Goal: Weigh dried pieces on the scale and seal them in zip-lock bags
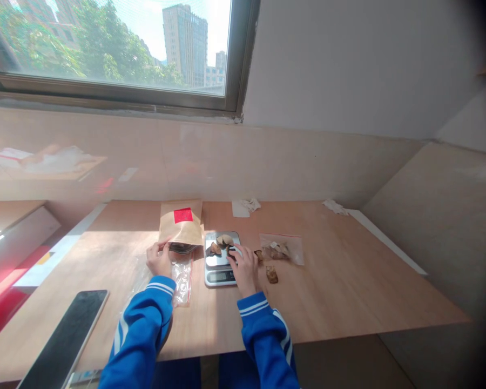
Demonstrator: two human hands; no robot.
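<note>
A brown paper bag (181,229) with a red label lies with its open mouth toward me. My left hand (159,260) pinches the left corner of that mouth. Right of the bag stands a silver kitchen scale (222,277) with a small display. On its plate are dried mushroom pieces (224,240), dark and pale. My right hand (246,268) reaches over the plate's right side, thumb and fingertips closed at a dark piece; the fingers partly hide it. Under my left hand lies a clear plastic zip bag (182,281).
A clear zip bag with dried brown pieces (281,250) lies right of the scale, a loose brown piece (271,274) just below it. A tablet-like dark device (67,337) lies at the left front. Crumpled white tissue (251,205) sits by the wall.
</note>
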